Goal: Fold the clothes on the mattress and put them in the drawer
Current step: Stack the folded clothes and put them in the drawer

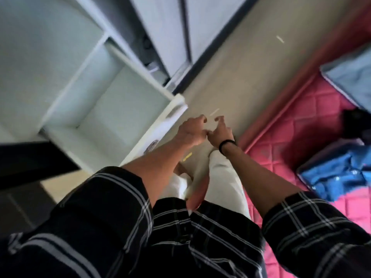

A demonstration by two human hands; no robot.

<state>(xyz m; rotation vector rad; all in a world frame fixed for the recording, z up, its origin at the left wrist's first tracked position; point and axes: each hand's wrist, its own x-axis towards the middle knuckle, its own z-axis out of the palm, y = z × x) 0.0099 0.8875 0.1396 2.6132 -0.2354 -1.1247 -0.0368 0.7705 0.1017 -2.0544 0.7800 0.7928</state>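
The white drawer [176,103] stands pulled out at the left, and I see nothing inside it. My left hand [190,131] and my right hand [219,133] hang side by side over the floor just right of the drawer front, fingers loosely curled, holding nothing. The pink quilted mattress [301,133] lies at the right. On it rest a crumpled bright blue garment [333,175], a light blue folded cloth [353,77] and a dark item [355,121]. The frame is motion-blurred.
White cabinet shelves [40,47] and closed wardrobe doors [200,21] fill the upper left. A strip of beige floor [251,67] runs between wardrobe and mattress. My legs in light trousers [224,177] stand beside the mattress edge. A dark surface [30,161] sits at the left.
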